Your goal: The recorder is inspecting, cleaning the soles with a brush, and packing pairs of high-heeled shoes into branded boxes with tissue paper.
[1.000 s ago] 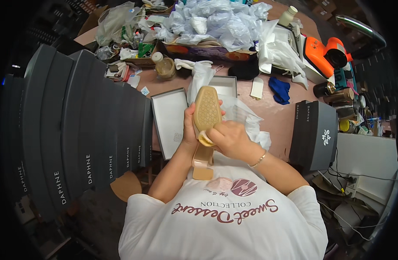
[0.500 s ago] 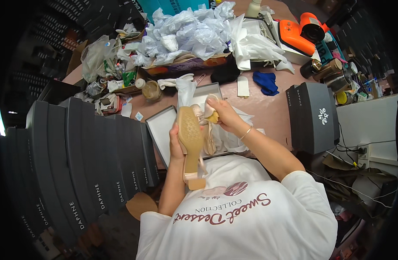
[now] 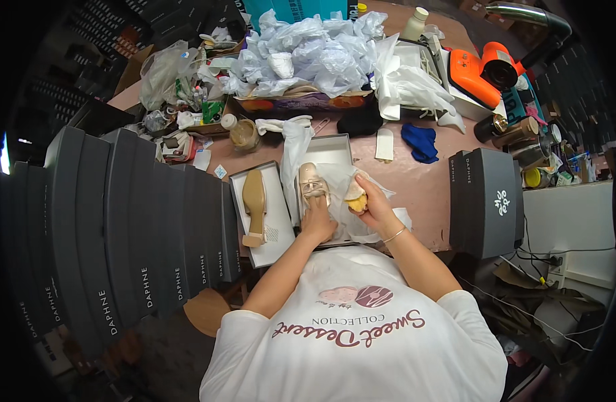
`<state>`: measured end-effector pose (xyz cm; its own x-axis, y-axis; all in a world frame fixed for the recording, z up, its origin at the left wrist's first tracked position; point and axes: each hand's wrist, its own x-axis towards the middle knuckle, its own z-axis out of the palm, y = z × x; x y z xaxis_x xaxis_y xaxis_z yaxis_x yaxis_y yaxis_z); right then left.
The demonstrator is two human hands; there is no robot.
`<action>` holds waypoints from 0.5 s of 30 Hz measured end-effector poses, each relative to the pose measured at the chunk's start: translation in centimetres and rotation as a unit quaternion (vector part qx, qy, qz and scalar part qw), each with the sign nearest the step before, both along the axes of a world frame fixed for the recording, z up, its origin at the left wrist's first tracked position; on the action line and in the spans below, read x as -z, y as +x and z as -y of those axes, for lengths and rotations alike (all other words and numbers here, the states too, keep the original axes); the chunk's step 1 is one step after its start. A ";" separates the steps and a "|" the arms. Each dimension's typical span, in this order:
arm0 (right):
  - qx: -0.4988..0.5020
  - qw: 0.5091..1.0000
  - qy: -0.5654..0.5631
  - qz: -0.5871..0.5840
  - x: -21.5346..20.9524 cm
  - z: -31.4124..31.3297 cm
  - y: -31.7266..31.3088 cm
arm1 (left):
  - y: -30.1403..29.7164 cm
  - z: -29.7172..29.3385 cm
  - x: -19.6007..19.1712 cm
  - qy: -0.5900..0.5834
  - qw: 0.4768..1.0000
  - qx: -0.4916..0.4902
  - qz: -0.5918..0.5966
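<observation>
A beige heeled shoe (image 3: 314, 179) lies in the open shoebox (image 3: 332, 142), with white tissue paper (image 3: 336, 175) beside it. My left hand (image 3: 319, 221) reaches down to the shoe, fingers closed on its near part; the fingertips are partly hidden. Its mate, another beige heeled shoe (image 3: 255, 197), rests sole up in the box lid (image 3: 276, 231) to the left. Over the right side of the shoebox my right hand (image 3: 376, 206) is closed on a yellow and white wad (image 3: 356, 199), perhaps sponge or cloth.
Dark shoeboxes (image 3: 144, 221) stand stacked at my left, and more boxes (image 3: 485, 201) at the right. Crumpled tissue (image 3: 308, 53) fills a carton at the back. A glass jar (image 3: 243, 136), a blue cloth (image 3: 420, 143) and an orange device (image 3: 472, 80) are on the pink table.
The shoe that my left hand held up now lies sole up in the lid. My left hand has moved right, onto the other shoe. My right hand has moved right and nearer with the wad.
</observation>
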<state>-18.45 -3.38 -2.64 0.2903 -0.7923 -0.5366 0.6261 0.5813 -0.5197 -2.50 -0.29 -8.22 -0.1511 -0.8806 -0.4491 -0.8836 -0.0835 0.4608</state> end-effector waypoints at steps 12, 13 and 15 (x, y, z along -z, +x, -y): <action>-0.011 0.872 -0.378 -0.312 -5.6 7.3 1.1 | 9.3 -3.8 -11.4 0.148 0.665 -0.213 -0.700; -0.025 0.890 -0.361 -0.276 -5.3 7.7 2.0 | 8.8 -4.5 -11.8 0.172 0.621 -0.223 -0.731; -0.057 0.922 -0.326 -0.199 -5.0 8.2 4.0 | 8.4 -6.1 -10.1 0.198 0.584 -0.180 -0.766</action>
<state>-14.45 -11.55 2.32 0.2750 -0.9607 -0.0381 0.2650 0.1138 -0.9575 5.86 5.78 1.93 -0.4799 -0.8523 -0.2079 0.6492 -0.5044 0.5693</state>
